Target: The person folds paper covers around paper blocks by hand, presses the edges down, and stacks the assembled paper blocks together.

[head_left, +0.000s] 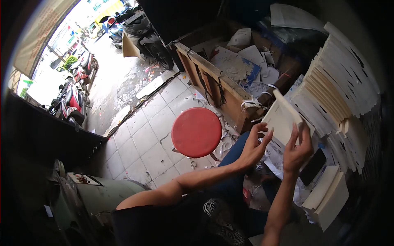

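Observation:
A cream paper block (279, 123), like a thin unbound book, is held up at a tilt in front of the stacks. My right hand (298, 149) grips its right edge, fingers bent over it. Beside the lower left edge, my left hand (255, 148) has its fingers bent and apart; whether the fingertips touch the paper I cannot tell. Below my right hand lies a dark phone-like slab (312, 167). Farther down, another cream paper block (328, 190) sits at an angle.
Tall stacks of paper blocks (340, 82) rise on the right. A wooden bin (213, 88) holds scrap paper. A red stool (196, 132) stands on the tiled floor (143, 135) amid paper scraps. Green machinery (106, 194) is at lower left; motorbikes (76, 96) are parked outside.

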`<act>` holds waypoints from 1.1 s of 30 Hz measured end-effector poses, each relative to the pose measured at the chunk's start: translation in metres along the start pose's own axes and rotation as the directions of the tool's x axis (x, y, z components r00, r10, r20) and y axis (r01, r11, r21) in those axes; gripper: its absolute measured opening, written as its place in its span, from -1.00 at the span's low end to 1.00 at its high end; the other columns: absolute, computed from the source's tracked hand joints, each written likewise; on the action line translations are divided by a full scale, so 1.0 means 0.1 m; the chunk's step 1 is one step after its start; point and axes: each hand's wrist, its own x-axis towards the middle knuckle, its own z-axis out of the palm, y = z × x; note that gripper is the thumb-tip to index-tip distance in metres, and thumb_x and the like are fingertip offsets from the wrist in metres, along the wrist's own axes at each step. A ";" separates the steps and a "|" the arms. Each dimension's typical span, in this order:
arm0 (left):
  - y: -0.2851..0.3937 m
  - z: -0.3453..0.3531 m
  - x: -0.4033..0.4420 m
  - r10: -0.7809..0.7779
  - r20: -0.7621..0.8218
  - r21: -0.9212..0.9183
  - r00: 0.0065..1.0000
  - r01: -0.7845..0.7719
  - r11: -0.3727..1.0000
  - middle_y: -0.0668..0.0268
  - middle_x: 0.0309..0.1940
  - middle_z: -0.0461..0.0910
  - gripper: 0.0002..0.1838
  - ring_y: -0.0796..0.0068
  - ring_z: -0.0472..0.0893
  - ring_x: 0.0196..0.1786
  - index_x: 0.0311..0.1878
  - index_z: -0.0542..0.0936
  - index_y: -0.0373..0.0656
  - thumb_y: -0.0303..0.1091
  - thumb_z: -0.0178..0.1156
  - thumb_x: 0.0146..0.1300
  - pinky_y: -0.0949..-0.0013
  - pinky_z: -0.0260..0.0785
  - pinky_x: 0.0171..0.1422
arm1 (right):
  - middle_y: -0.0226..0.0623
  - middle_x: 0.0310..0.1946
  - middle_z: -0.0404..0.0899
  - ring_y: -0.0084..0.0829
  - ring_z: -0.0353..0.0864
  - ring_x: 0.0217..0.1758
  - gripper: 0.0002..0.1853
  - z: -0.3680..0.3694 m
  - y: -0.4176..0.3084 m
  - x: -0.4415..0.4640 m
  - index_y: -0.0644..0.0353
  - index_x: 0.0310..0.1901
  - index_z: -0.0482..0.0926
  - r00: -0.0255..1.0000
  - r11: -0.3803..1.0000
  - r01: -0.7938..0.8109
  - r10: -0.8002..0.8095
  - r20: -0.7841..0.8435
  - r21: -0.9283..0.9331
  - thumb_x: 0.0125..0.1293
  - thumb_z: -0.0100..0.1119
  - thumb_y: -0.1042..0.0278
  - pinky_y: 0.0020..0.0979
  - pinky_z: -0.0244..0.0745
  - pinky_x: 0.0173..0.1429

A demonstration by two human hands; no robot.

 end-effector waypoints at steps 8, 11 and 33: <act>0.16 -0.02 0.32 0.101 0.118 -0.269 0.988 -0.066 0.961 0.26 -0.08 0.65 -0.62 0.60 0.61 -0.10 0.11 0.50 -0.35 -0.21 0.19 0.46 0.47 0.47 0.02 | -0.17 -0.03 0.61 -0.53 0.54 -0.02 -0.52 -0.67 0.04 0.05 0.33 0.21 0.35 0.761 0.572 -0.362 0.637 -0.120 0.736 0.43 0.21 0.20 -0.39 0.52 0.05; 0.14 -0.15 0.75 0.020 0.192 0.048 0.981 -0.030 0.998 0.19 -0.18 0.69 -0.53 0.56 0.65 -0.20 0.15 0.48 -0.40 -0.18 0.24 0.41 0.45 0.50 -0.12 | -0.11 0.05 0.60 -0.41 0.58 0.06 -0.52 -1.04 0.33 -0.30 0.28 0.25 0.35 0.815 0.800 -0.473 0.556 -0.161 0.370 0.42 0.23 0.26 -0.34 0.52 0.12; 0.43 0.05 0.96 0.355 0.315 0.429 0.880 -0.465 0.774 0.21 -0.19 0.68 -0.55 0.56 0.63 -0.18 0.19 0.55 -0.27 -0.25 0.34 0.32 0.46 0.44 -0.15 | -0.21 -0.20 0.70 -0.45 0.63 -0.07 -0.52 -3.79 1.70 -2.34 0.38 0.02 0.57 0.460 0.621 -0.782 0.520 -0.719 -0.051 0.32 0.36 0.09 -0.43 0.46 0.11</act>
